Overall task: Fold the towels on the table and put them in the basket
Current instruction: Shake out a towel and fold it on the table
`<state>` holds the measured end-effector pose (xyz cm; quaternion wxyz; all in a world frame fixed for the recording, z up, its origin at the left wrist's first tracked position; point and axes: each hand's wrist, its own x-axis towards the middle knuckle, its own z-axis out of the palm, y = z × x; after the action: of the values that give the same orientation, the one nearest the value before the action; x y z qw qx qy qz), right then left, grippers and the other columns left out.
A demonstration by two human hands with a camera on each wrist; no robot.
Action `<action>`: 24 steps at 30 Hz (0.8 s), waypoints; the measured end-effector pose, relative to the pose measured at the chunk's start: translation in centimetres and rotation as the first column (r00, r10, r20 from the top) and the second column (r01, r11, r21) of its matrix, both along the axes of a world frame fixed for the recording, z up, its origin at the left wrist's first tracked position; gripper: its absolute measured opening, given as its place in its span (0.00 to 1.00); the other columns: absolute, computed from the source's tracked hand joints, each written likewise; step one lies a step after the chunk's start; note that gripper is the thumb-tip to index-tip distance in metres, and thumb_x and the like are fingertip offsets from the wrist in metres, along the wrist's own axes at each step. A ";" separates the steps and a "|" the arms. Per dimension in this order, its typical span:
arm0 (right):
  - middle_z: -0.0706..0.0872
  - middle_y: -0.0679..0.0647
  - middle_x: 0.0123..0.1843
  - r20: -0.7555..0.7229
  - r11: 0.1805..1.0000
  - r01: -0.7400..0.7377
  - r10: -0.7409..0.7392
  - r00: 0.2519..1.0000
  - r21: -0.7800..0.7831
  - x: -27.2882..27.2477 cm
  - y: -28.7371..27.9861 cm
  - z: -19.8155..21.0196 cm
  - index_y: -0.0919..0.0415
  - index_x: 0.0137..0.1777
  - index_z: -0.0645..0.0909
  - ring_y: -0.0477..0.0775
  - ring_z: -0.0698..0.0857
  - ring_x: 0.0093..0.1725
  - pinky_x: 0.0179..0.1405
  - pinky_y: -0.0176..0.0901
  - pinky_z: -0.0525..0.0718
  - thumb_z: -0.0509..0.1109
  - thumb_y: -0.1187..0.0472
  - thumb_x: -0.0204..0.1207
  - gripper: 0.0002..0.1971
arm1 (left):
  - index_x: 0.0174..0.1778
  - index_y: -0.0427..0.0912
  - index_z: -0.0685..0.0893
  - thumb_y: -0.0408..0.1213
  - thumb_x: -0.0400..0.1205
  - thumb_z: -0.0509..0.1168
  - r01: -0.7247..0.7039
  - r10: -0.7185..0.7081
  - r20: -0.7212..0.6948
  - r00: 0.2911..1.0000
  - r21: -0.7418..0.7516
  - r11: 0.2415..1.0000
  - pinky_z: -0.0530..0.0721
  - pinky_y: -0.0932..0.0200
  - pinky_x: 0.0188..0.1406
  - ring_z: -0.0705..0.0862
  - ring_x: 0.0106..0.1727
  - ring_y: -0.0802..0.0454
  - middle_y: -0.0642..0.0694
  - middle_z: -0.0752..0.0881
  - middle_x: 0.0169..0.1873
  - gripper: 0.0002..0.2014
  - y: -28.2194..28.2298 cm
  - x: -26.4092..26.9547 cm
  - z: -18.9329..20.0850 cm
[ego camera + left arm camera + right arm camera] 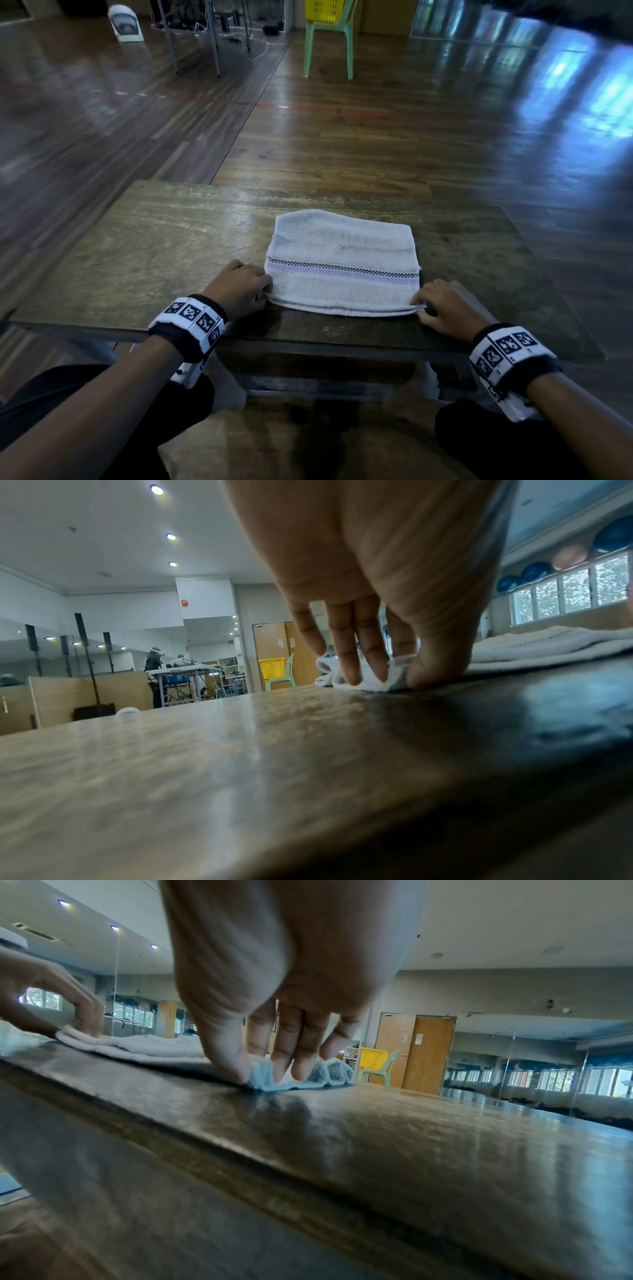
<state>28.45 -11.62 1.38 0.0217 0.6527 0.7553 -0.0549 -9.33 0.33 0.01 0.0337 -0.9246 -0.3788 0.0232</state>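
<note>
Left hand (239,287) pinching the near left corner of the towel (342,260), thumb under, fingers on top. Towel flat on the table (154,240), already doubled over, near the front edge. Right hand (445,305) pinching the near right corner the same way. Best to lift both corners together and lay them on the far edge, lined up. Yellow basket (323,10) far off on a green chair (329,41); inside not visible

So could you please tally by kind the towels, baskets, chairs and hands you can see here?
Towel: 1
Yellow basket: 1
Green chair: 1
Hands: 2, left hand, right hand
Total: 5
</note>
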 end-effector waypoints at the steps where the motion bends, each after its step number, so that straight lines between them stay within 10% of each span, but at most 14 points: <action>1: 0.84 0.43 0.58 0.019 1.000 -0.005 0.005 1.000 -0.007 -0.1 0.0 0.0 0.48 0.58 0.81 0.44 0.79 0.58 0.58 0.37 0.71 0.68 0.53 0.76 0.12 | 0.52 0.47 0.83 0.43 0.76 0.65 0.006 -0.006 -0.006 1.000 0.018 1.000 0.69 0.51 0.60 0.83 0.56 0.48 0.49 0.85 0.51 0.11 -0.1 0.1 0.0; 10: 0.85 0.47 0.52 -0.005 0.985 0.054 -0.054 0.999 0.166 0.5 -0.2 1.8 0.52 0.53 0.83 0.50 0.82 0.55 0.54 0.41 0.71 0.72 0.57 0.72 0.10 | 0.45 0.51 0.79 0.43 0.75 0.64 -0.090 0.091 0.245 0.965 -0.015 0.996 0.68 0.55 0.57 0.82 0.50 0.51 0.55 0.83 0.44 0.04 -0.5 0.6 2.6; 19: 0.81 0.43 0.43 -0.376 0.815 0.180 0.051 0.925 0.551 1.9 -3.0 11.2 0.47 0.45 0.78 0.48 0.81 0.46 0.52 0.60 0.80 0.73 0.62 0.67 0.11 | 0.41 0.43 0.83 0.48 0.71 0.60 -0.064 -0.010 0.751 0.660 0.070 0.996 0.83 0.53 0.39 0.83 0.37 0.53 0.52 0.86 0.36 0.14 -2.2 0.4 11.6; 24: 0.82 0.50 0.38 -0.476 0.680 0.255 0.157 0.865 0.688 0.9 -4.2 18.3 0.54 0.41 0.79 0.45 0.79 0.43 0.52 0.28 0.73 0.63 0.53 0.65 0.08 | 0.40 0.51 0.80 0.46 0.73 0.61 -0.034 -0.155 0.845 0.512 0.200 0.979 0.73 0.77 0.41 0.80 0.38 0.63 0.63 0.82 0.34 0.05 -3.7 -0.6 18.1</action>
<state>29.39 -15.85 19.64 -0.4379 0.5895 0.6735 0.0841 -9.98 -3.37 18.14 -0.0684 -0.8204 -0.3139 -0.4729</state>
